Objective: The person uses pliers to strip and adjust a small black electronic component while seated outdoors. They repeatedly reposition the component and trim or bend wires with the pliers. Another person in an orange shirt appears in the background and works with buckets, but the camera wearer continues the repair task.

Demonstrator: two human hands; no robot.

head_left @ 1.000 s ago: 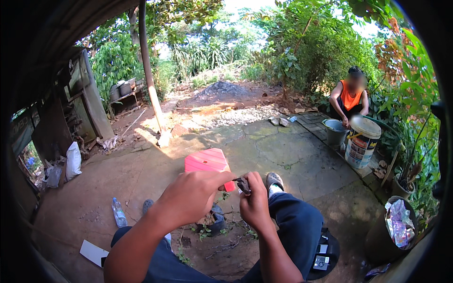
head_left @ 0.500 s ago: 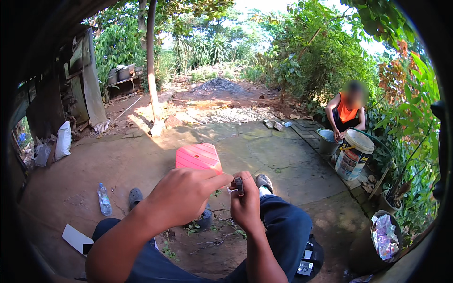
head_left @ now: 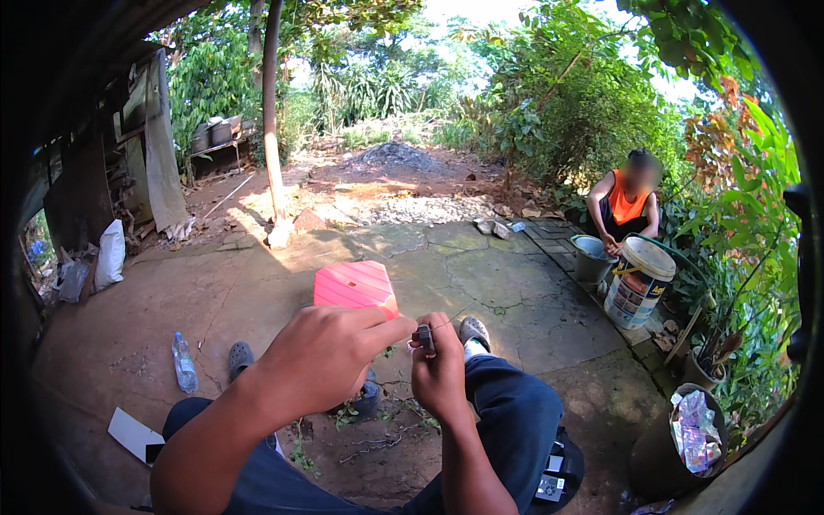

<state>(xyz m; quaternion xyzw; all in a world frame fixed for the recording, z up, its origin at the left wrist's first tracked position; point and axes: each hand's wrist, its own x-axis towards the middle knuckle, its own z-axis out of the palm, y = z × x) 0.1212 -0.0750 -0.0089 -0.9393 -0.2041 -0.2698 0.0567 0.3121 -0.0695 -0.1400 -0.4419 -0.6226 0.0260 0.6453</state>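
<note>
In front of me, above my knees, my two hands meet. My right hand [head_left: 440,373] is closed round a small dark block-like piece [head_left: 426,338], its kind too small to make out. A thin wire or thread [head_left: 445,322] shows beside the thumb. My left hand [head_left: 336,352] reaches across with bent fingers, thumb and forefinger pressed together at the left side of the dark piece. Whatever sits between those fingertips is hidden. Just beyond the hands stands a pink plastic stool [head_left: 355,286], its lower part covered by the left hand.
A water bottle [head_left: 184,364] and a white flat box [head_left: 136,435] lie at left. At right a person in an orange top [head_left: 630,203] crouches by a grey bucket [head_left: 592,257] and a white pail [head_left: 638,283]. A bin with wrappers [head_left: 697,433] stands near right.
The view has shifted slightly, so everything sits a little further left. My hands keep the same hold, and the dark piece has tilted slightly.
</note>
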